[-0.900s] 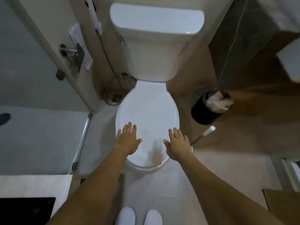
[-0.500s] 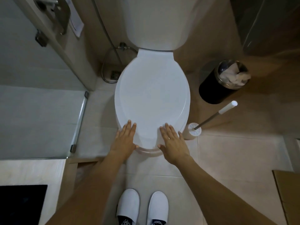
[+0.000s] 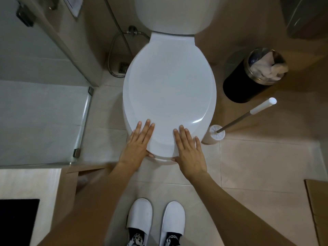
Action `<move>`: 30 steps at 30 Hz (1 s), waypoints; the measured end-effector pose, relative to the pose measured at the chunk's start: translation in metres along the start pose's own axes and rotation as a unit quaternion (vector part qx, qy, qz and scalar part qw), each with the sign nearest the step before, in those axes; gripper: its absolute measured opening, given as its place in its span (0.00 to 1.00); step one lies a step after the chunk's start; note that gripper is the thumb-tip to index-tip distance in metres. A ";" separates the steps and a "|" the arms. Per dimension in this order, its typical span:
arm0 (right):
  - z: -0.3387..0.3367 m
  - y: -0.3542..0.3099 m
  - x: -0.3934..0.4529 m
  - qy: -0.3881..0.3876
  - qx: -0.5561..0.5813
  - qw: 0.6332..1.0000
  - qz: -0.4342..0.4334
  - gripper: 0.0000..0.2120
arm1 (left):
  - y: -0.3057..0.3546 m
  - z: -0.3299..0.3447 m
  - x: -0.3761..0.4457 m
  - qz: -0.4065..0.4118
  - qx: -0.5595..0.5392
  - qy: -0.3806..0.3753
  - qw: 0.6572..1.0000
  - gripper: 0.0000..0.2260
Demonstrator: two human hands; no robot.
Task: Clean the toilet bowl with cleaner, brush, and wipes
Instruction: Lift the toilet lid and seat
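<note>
White plastic lies under my fingers: both hands rest on the near end of the closed lid (image 3: pixel 169 89). My left hand (image 3: pixel 137 148) has its fingers straight and flat on the lid's near-left part, with the thumb tucked at the front edge. My right hand (image 3: pixel 189 153) lies the same way on the near-right part, fingers straight and slightly spread, thumb at the front edge too. Neither hand holds anything; whether the thumbs hook under the lid I cannot tell.

The lid covers the whole bowl, so I see nothing of the inside. Beyond its far end stands the tank (image 3: pixel 174 14).

Just right of the bowl's near corner, the brush (image 3: pixel 245 116) stands in its white holder (image 3: pixel 213 134) on the floor, its metal shaft leaning right and away, ending in a white grip. Farther right and away sits a black bin (image 3: pixel 248 82) with a metal rim, crumpled white paper inside.

To the far left of the bowl a metal hose (image 3: pixel 113 50) loops down the wall. Left of that is a glass panel (image 3: pixel 44 103).

Near me, my two white slippers (image 3: pixel 156 217) stand side by side on the pale tiles (image 3: pixel 257 166).
</note>
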State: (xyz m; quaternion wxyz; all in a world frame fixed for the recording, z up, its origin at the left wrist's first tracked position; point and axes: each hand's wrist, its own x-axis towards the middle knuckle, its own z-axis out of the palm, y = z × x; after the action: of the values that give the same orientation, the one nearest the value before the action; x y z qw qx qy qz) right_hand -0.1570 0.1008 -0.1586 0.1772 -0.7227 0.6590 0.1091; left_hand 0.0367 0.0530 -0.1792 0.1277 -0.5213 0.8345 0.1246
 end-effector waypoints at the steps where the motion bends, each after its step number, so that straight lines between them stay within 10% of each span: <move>1: 0.001 0.002 -0.001 0.000 -0.001 1.000 0.004 0.47 | 0.002 0.002 0.000 0.002 0.008 0.001 1.000 0.46; 17: -0.014 0.009 -0.015 0.078 -0.091 0.993 -0.021 0.43 | -0.003 -0.013 -0.009 0.064 0.036 0.074 0.995 0.47; 30: -0.156 0.011 -0.037 0.117 0.019 0.992 -0.041 0.38 | -0.006 -0.171 -0.029 0.080 -0.035 0.081 0.993 0.33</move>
State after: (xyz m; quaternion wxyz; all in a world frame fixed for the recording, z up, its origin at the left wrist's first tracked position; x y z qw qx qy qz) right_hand -0.1838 0.0709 -0.0027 0.1170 -0.7535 0.6469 0.0043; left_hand 0.0402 0.0159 -0.0093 0.0308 -0.4654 0.8762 0.1213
